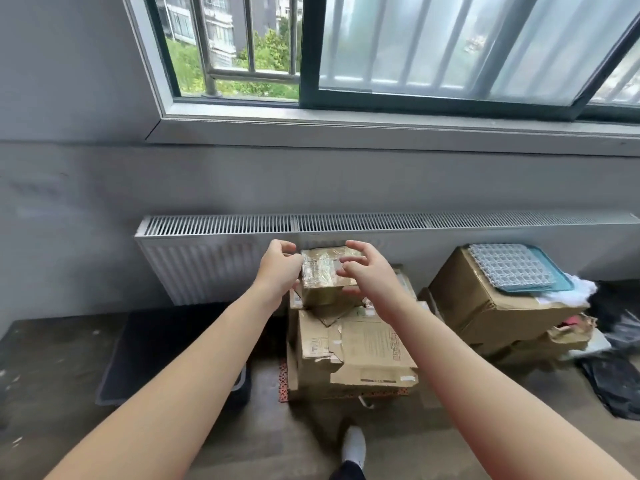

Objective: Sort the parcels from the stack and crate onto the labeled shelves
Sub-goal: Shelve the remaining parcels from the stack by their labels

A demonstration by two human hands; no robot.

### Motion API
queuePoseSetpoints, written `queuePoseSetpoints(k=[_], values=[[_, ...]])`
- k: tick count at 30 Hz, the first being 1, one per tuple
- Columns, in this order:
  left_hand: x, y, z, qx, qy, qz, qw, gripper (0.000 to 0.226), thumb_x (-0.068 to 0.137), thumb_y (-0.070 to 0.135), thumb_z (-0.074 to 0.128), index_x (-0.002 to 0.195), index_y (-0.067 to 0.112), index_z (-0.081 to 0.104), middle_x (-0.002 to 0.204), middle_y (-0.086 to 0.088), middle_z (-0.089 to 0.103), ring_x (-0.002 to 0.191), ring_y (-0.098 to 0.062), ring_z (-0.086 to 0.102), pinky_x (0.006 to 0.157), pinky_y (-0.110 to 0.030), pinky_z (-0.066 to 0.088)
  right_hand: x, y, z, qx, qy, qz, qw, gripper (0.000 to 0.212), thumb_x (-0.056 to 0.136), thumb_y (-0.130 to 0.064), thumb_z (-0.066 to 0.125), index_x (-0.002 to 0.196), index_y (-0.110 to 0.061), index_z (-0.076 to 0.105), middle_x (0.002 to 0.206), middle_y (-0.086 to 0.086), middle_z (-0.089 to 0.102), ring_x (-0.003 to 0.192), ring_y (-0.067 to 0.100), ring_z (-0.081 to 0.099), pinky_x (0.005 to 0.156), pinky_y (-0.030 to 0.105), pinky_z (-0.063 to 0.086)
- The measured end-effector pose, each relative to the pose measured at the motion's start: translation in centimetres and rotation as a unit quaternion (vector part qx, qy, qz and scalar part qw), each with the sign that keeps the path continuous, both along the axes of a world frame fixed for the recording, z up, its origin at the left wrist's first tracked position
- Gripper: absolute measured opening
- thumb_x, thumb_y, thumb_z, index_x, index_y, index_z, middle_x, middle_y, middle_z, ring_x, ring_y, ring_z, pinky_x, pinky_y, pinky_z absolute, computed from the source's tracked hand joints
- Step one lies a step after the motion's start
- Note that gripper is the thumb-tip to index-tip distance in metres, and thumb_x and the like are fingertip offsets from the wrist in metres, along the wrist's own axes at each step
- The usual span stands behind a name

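A small brown parcel (323, 277) wrapped in shiny clear tape sits on top of a stack of worn cardboard boxes (349, 355) in front of the radiator. My left hand (277, 268) is at the parcel's left edge, thumb and curled fingers closing on that side. My right hand (369, 273) hovers at the parcel's right side with fingers spread and curved, one finger arching over the top right corner; whether it touches is unclear. A black crate (166, 358) stands on the floor left of the stack, its inside dark.
A long white radiator (214, 261) runs along the wall under the window. To the right is another pile of cardboard boxes (491, 306) topped with plastic trays (519, 268), then black bags (616, 386). My white shoe (354, 445) is on the floor below the stack.
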State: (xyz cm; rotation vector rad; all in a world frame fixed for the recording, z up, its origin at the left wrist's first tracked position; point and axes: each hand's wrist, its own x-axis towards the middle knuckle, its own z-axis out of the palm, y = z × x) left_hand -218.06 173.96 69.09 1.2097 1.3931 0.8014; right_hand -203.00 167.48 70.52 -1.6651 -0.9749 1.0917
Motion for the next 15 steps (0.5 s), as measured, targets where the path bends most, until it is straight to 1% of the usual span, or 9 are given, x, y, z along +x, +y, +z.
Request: queuePoseSetpoints(k=[1,3,6,8,10,12,14,15], values=[[1.2,1.1,-0.3,-0.002,0.005,0.005,1.000,0.027,0.092,0.004,0.044,0.118,0.011,0.049,0.109,-0.002,0.049,0.095,-0.020,0.057,0.074,-0.033,0.055,1.3,1.3,-0.5,-0.003,-0.001,0.004,1.000,0.044,0.093,-0.004,0.049,0.132,-0.024,0.050,0.115,0.002,0.063,0.103,0.018,0.067,0.087,0.043,0.058],[3.3,3.1,-1.0,-0.015,0.021,0.018,0.999,0.026,0.092,0.005,0.044,0.117,0.012,0.049,0.110,-0.003,0.050,0.092,-0.020,0.058,0.075,-0.036,0.055,3.8,3.7,-1.5,-0.017,0.002,0.011,1.000,0.043,0.093,-0.004,0.048,0.132,-0.023,0.050,0.114,0.002,0.063,0.103,0.017,0.066,0.086,0.042,0.058],[6.2,5.7,-2.0,-0.041,0.042,0.038,0.998,0.023,0.092,0.006,0.046,0.113,0.015,0.048,0.113,-0.004,0.051,0.098,-0.022,0.058,0.081,-0.039,0.055,7.1,6.7,-2.8,-0.045,0.017,0.021,0.999,0.042,0.094,-0.005,0.045,0.133,-0.022,0.049,0.109,0.001,0.062,0.104,0.018,0.065,0.085,0.039,0.058],[8.0,7.4,-2.9,-0.051,0.053,0.047,0.996,0.024,0.092,0.007,0.046,0.114,0.014,0.048,0.108,-0.004,0.053,0.090,-0.020,0.056,0.084,-0.043,0.055,9.0,8.7,-3.8,-0.058,0.023,0.033,0.998,0.042,0.095,-0.004,0.044,0.133,-0.021,0.049,0.106,0.001,0.061,0.104,0.020,0.065,0.085,0.039,0.057],[9.6,9.0,-3.9,-0.065,0.062,0.052,0.995,0.021,0.093,0.009,0.047,0.113,0.015,0.048,0.104,-0.002,0.052,0.087,-0.019,0.055,0.087,-0.045,0.054,10.8,10.9,-4.9,-0.068,0.019,0.039,0.997,0.042,0.095,-0.005,0.044,0.133,-0.021,0.049,0.110,0.002,0.061,0.103,0.019,0.064,0.086,0.040,0.056],[11.0,10.3,-5.2,-0.084,0.073,0.048,0.993,0.019,0.094,0.011,0.047,0.112,0.016,0.047,0.105,-0.002,0.053,0.088,-0.019,0.056,0.087,-0.044,0.054,12.2,12.7,-6.2,-0.086,0.015,0.038,0.995,0.042,0.095,-0.005,0.044,0.134,-0.020,0.048,0.117,0.004,0.059,0.106,0.019,0.063,0.087,0.039,0.056],[12.0,11.6,-6.7,-0.107,0.085,0.042,0.990,0.022,0.094,0.010,0.046,0.114,0.017,0.046,0.106,-0.002,0.053,0.086,-0.017,0.055,0.087,-0.042,0.054,13.2,14.3,-8.0,-0.109,0.011,0.034,0.993,0.043,0.095,-0.006,0.046,0.136,-0.018,0.049,0.121,0.004,0.058,0.107,0.021,0.062,0.088,0.039,0.056],[12.3,12.2,-7.8,-0.122,0.090,0.041,0.988,0.026,0.093,0.009,0.046,0.118,0.016,0.046,0.102,-0.002,0.054,0.083,-0.016,0.054,0.088,-0.043,0.054,13.6,15.0,-9.1,-0.121,0.004,0.033,0.992,0.043,0.095,-0.008,0.047,0.136,-0.018,0.049,0.124,0.003,0.057,0.108,0.022,0.061,0.091,0.041,0.055]])
